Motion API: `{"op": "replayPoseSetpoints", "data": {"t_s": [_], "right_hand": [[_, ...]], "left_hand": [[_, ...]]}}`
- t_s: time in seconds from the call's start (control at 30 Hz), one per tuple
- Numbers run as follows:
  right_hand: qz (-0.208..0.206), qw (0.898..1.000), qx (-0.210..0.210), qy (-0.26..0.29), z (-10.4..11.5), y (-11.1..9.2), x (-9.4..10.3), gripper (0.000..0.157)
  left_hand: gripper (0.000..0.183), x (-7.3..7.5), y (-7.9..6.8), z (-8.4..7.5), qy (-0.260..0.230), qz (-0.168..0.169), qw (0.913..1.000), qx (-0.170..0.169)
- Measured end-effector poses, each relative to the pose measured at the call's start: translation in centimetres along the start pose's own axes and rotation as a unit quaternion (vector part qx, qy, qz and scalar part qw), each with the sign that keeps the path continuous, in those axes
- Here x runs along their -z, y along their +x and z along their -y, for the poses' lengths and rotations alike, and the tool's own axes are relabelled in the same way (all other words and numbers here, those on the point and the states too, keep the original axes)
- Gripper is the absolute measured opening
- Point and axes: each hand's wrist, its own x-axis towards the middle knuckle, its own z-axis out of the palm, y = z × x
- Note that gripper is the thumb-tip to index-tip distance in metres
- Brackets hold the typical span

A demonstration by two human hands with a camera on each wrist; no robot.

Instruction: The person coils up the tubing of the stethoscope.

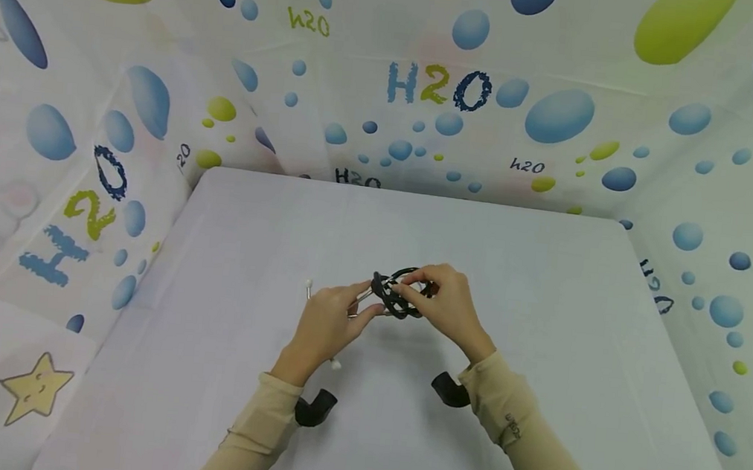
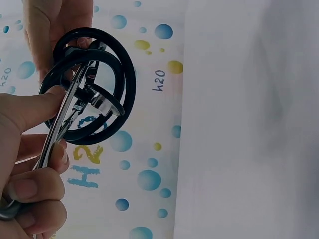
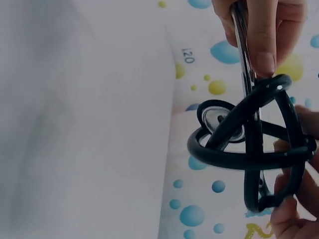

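Note:
Above the white table, both hands hold a stethoscope whose dark tubing (image 1: 400, 308) is wound into a tangle of loops. My left hand (image 1: 329, 317) grips its shiny metal ear tubes (image 3: 242, 45), thumb along them just below the coil in the left wrist view. Pale ear tips (image 1: 309, 283) stick out past that hand. With thumb and fingers, my right hand (image 1: 446, 301) pinches the far side of the coil. Inside the loops sits the silver round chest piece (image 2: 103, 103), partly covered by tubing.
The white table (image 1: 249, 231) reaches out around both arms. Behind it and at the sides hang white sheets (image 1: 380, 41) printed with blue and green drops and H2O lettering. A black curved piece (image 1: 316, 409) sits at each wrist.

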Motion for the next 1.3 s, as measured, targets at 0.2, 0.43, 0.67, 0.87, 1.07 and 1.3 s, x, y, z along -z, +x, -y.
{"op": "replayPoseSetpoints", "data": {"t_s": [0.2,0.43,0.67,0.87,1.07,1.3], "right_hand": [[-0.035,0.997,0.06,0.033,-1.0,-0.5,0.3,0.022],[-0.056,0.996,0.042,0.046,-1.8,-1.0,0.4,0.016],[-0.045,0.998,0.028,0.017,-1.6,-0.7,0.2,0.016],[-0.011,1.0,-0.007,-0.024,-1.4,-0.4,0.4,0.019],[0.022,0.996,-0.029,-0.079,-1.1,0.1,0.3,0.019],[-0.046,0.995,-0.009,-0.089,-1.3,-0.1,0.2,0.014]], "left_hand": [[0.045,0.3,0.3,0.0,-0.008,0.005,0.9998,0.016],[0.053,0.3,0.5,0.2,0.002,0.024,0.9992,0.032],[0.053,-0.1,0.7,-0.2,0.005,0.05,0.9981,0.036],[0.053,-0.3,0.7,-0.3,0.02,0.052,0.9979,0.032],[0.053,-0.9,1.0,-0.1,0.042,0.045,0.9981,0.0],[0.051,-1.4,1.3,0.1,0.031,0.033,0.999,0.005]]}}
